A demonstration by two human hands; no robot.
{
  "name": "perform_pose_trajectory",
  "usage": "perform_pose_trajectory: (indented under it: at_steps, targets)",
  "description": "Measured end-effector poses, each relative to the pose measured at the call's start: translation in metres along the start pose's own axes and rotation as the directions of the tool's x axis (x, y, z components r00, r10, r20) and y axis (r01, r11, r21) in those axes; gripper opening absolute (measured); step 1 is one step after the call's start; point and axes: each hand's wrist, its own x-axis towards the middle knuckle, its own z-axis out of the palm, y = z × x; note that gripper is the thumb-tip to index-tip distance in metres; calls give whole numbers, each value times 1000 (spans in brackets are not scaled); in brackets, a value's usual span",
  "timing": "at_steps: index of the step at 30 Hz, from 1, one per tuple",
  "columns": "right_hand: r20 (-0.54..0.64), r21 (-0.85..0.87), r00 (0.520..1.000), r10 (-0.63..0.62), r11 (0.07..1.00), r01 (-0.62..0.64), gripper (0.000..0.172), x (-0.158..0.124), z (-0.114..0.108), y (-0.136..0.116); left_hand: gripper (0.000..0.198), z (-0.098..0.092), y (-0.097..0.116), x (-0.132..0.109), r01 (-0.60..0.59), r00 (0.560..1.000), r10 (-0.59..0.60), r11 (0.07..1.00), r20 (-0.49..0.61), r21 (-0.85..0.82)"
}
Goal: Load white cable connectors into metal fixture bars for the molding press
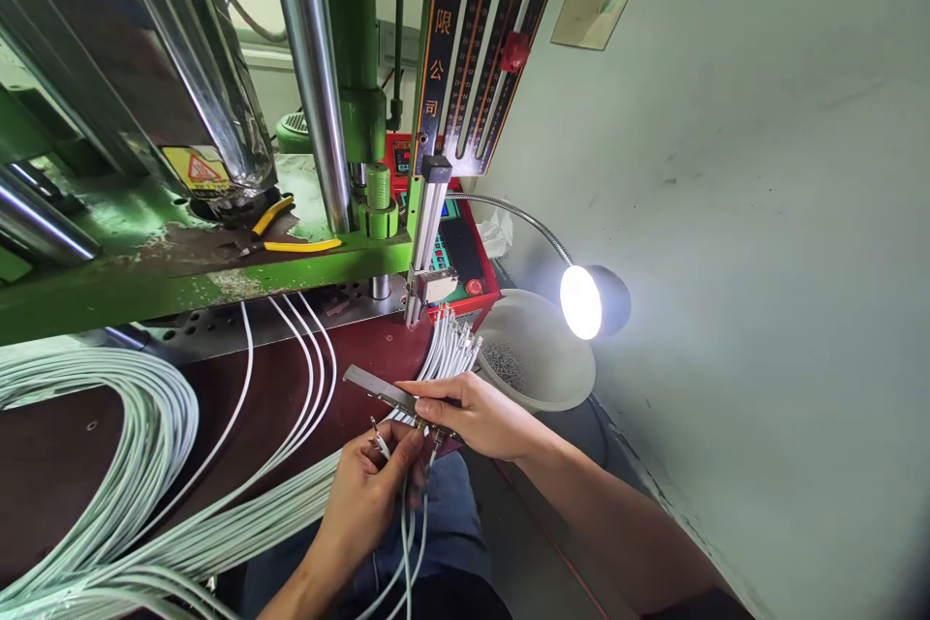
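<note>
My left hand [367, 494] is closed in a pinch on the ends of thin white cables [405, 533] that hang down over my lap. One metal-tipped cable end sticks up above the thumb. My right hand [472, 417] is closed on a narrow metal fixture bar [378, 389] at the front edge of the dark red table [218, 407]. A fan of white cable ends [454, 354] rises from the bar just beyond my right fingers.
A big bundle of white cables [108, 465] loops across the left of the table. Behind stands a green press [218, 262] with steel columns and yellow-handled pliers [291, 232] on its ledge. A lit gooseneck lamp [592, 302] and a grey bowl [538, 358] sit right, beside a wall.
</note>
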Motion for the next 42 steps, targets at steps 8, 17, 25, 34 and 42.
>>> perform_pose_trajectory:
  at_steps: [8, 17, 25, 34, 42]
  targets:
    - [-17, 35, 999, 48, 998, -48, 42, 6, -12, 7, 35, -12, -9, -4, -32, 997, 22, 992, -79, -126]
    - [-68, -21, 997, 30, 999, -32, 39, -3, -21, -4, 37, -2, 3, -7, -48, 989, 40, 998, -145, -50]
    - [-20, -6, 1000, -23, 1000, 23, 41, -5, -15, -8, 35, -1, 4, -7, -28, 999, 25, 994, -33, -103]
    - [-8, 2, 1000, -9, 1000, 9, 40, -5, -16, -8, 39, -4, 3, -3, -10, 1000, 8, 996, -25, -94]
    - [5, -73, 1000, 7, 997, -7, 42, -6, -12, -7, 34, -2, 0, -2, -14, 989, 3, 997, -146, -74]
